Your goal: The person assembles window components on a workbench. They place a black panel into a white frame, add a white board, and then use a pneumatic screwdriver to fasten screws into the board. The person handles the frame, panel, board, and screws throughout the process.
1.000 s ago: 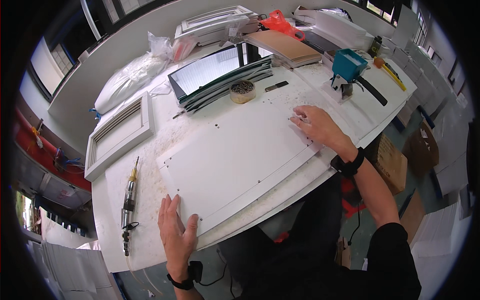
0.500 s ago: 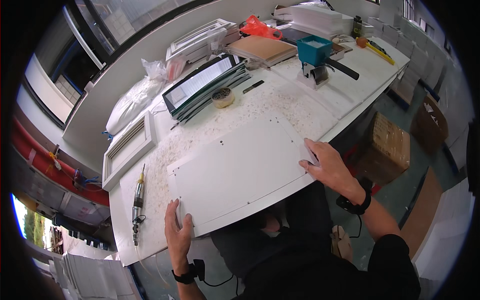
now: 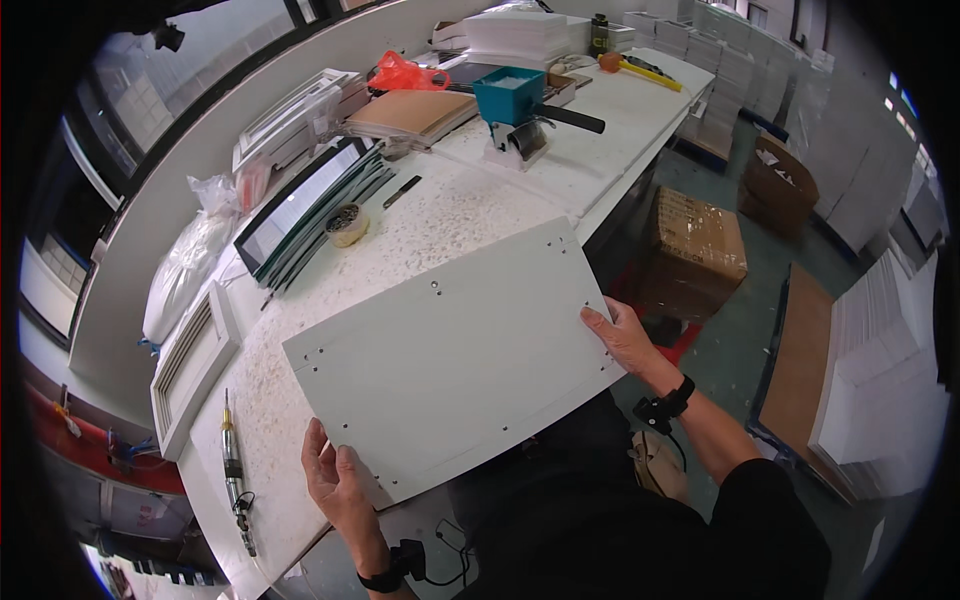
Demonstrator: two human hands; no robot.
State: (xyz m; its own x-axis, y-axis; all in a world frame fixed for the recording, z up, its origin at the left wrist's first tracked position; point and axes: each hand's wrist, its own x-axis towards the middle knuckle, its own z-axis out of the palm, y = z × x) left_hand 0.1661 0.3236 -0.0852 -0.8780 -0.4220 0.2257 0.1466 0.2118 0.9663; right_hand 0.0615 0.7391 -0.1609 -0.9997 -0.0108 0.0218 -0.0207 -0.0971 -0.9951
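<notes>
A white rectangular panel (image 3: 450, 365) with small dark screws or holes along its edges is tilted over the front of the table. My left hand (image 3: 340, 485) grips its lower left edge, thumb on the face and the other fingers at or behind the edge. On the opposite short side my right hand (image 3: 628, 342) holds the panel, its thumb on top and its fingers hidden beneath. A slim in-line power screwdriver (image 3: 233, 470) lies on the table left of my left hand. Behind it rests a small white frame (image 3: 197, 372).
Beyond the panel are a tub of screws (image 3: 347, 226), a dark knife (image 3: 402, 192), grey-green strips (image 3: 325, 220) and a teal hopper tool (image 3: 510, 98) with a black handle. A cardboard box (image 3: 695, 255) stands right of the table (image 3: 470, 200); white sheets (image 3: 880, 370) stack farther right.
The panel has come up off the table and toward me, tilting in both hands. My right hand has closed on its edge. The view has turned right.
</notes>
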